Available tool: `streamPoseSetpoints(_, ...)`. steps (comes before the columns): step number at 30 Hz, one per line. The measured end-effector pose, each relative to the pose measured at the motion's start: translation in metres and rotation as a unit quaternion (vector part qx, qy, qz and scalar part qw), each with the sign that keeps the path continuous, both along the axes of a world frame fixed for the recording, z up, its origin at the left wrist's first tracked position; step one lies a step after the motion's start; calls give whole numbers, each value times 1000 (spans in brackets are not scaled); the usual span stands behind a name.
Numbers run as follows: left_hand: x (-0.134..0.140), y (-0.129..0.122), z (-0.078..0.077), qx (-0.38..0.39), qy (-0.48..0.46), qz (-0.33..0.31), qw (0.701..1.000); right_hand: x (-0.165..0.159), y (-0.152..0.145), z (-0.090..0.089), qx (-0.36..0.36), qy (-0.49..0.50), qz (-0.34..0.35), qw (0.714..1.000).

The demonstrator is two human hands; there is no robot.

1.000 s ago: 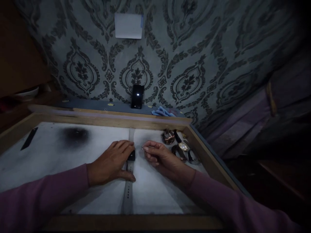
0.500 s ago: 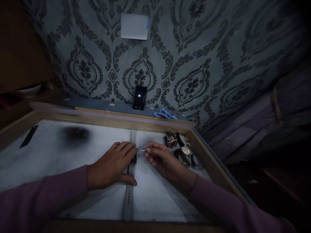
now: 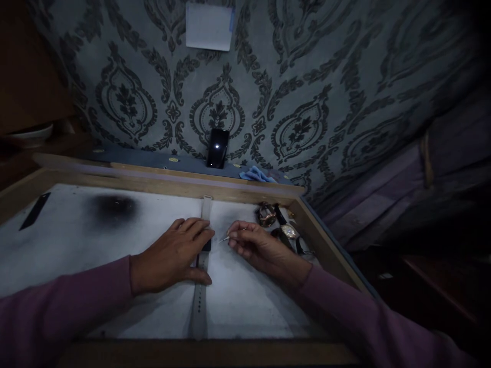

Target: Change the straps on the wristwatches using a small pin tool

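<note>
Left fingers (image 3: 194,231) spread over pale, hole-punched watch strap (image 3: 199,305); right fingers (image 3: 239,234) pinch slender tool (image 3: 224,239).

Grey-strapped watch (image 3: 207,246), dark case partly covered, lies flat and unfastened on white floor of wooden tray (image 3: 192,352), holed strap end stretching toward tray's front wall, other end near back wall. Slim, pale-tipped tool (image 3: 224,238) tilts above tray's midsection, tip pointing down toward tray's left side.

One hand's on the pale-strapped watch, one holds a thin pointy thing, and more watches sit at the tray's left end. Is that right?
Not the left: the head view shows those watches at the right end of the tray. The left hand is on the pale-strapped watch, the right hand holds the pointy thing.
</note>
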State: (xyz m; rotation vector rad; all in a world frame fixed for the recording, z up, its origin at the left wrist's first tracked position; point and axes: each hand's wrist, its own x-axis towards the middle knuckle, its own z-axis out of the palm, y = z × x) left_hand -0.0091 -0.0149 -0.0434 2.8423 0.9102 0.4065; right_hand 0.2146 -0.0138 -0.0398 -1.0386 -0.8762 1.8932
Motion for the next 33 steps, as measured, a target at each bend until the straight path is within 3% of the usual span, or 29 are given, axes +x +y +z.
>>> streamPoseSetpoints(10, 2, -3, -1, 48, 36, 6, 998, -14, -3, -2, 90, -57, -10, 994)
streamPoseSetpoints(18, 3, -4, 0, 42, 39, 12, 998, -25, -17, 10, 191, -140, -18, 971)
streamPoseSetpoints(22, 2, -3, 0, 32, 45, 10, 998, -30, -26, 8, 234, -130, -14, 964)
streamPoseSetpoints(28, 2, -4, -1, 33, 35, 16, 999, -29, -26, 9, 242, -118, -9, 963)
streamPoseSetpoints(33, 2, -5, 3, 17, 27, 16, 999, -26, -16, 3, 204, -75, -23, 976)
